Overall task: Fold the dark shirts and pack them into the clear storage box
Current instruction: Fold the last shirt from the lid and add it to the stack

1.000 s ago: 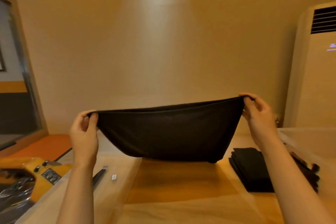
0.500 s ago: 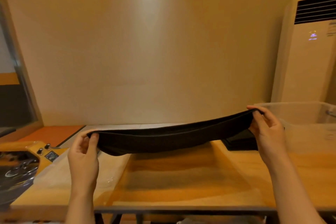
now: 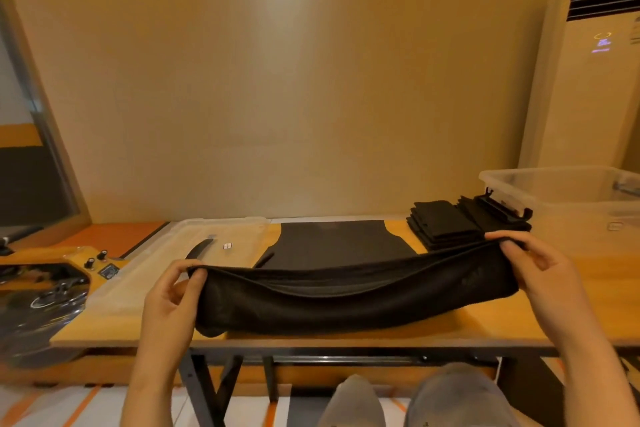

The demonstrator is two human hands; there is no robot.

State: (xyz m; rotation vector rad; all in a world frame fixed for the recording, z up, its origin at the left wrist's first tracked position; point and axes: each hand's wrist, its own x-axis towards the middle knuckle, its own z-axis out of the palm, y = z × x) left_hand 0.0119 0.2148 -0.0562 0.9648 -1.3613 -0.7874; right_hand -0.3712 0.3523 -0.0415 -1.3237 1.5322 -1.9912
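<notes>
We pinch a dark shirt (image 3: 349,291) by its ends, left hand (image 3: 173,302) and right hand (image 3: 540,267). It sags over the table (image 3: 554,322).

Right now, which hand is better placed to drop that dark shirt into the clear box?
Probably the right hand: it pinches the shirt close to the clear storage box and the folded stack. The left hand holds the far end.

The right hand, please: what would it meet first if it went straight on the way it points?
Most likely the stack of folded shirts just beyond the right hand, which pinches the dark shirt; depth is unclear, so it could pass above.
</notes>
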